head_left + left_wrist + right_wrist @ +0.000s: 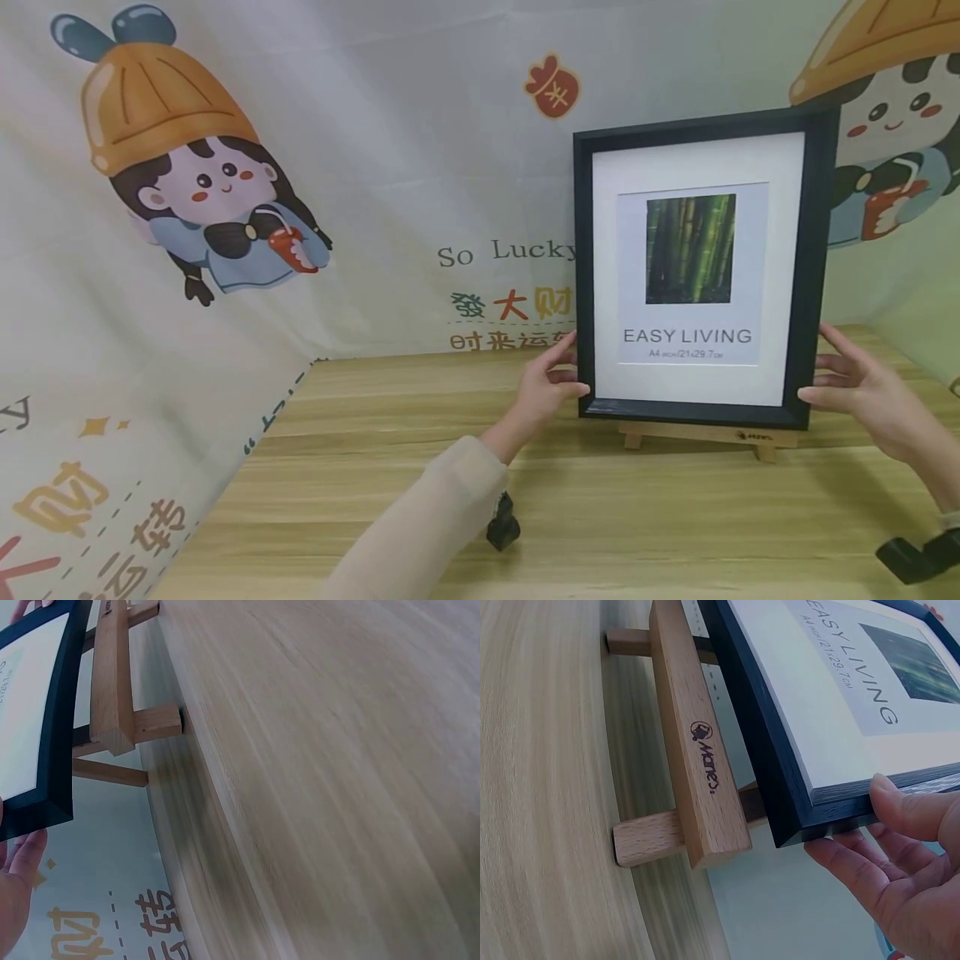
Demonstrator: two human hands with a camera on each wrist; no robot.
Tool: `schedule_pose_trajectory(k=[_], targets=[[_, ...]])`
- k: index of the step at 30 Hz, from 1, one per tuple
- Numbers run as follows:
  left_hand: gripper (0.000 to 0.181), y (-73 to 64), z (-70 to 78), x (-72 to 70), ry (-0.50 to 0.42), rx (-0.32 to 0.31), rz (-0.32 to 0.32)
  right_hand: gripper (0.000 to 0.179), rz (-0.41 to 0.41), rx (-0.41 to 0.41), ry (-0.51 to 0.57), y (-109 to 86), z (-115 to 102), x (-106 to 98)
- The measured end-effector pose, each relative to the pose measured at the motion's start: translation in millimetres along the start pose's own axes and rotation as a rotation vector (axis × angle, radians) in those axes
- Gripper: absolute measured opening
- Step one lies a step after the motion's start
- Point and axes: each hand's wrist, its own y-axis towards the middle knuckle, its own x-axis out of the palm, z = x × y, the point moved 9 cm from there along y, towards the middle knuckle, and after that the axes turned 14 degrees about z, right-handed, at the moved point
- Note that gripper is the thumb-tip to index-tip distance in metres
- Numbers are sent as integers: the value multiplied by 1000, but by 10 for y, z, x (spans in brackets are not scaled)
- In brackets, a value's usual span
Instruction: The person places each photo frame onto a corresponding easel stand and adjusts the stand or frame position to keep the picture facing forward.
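A black picture frame (pixel 693 385) with a white mat, a bamboo picture and the words "EASY LIVING" stands upright between both hands in the head view. My left hand (pixel 546 387) grips its left side near the lower corner. On the opposite side my right hand (pixel 873 396) holds the lower right edge, thumb in front and fingers behind. A small wooden easel (pixel 705 750) stands below; in the right wrist view a gap shows between its ledge and the frame's bottom edge. Most of the easel is hidden behind the frame in the head view.
The easel stands on a wood-grain table (pixel 375 467). Behind and to the left hangs a pale printed cloth (pixel 390 125) with cartoon figures and lettering. Black wrist devices (pixel 503 525) show at both wrists, below the light sleeve (pixel 427 525) on the left.
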Motion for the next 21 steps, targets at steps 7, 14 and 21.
schedule_pose_trajectory(k=[7, 14, 21], targets=[[73, 16, -36, 78, -7, -13, -8, 88, 22, -10, -11, -4, 35, -51], [73, 32, -71, 131, 0, -25, -9, 87, 24, 9, -48, -13, 82, -72], [73, 30, -99, 177, -8, -17, -15, 87, 27, 7, -43, -22, 101, -92]])
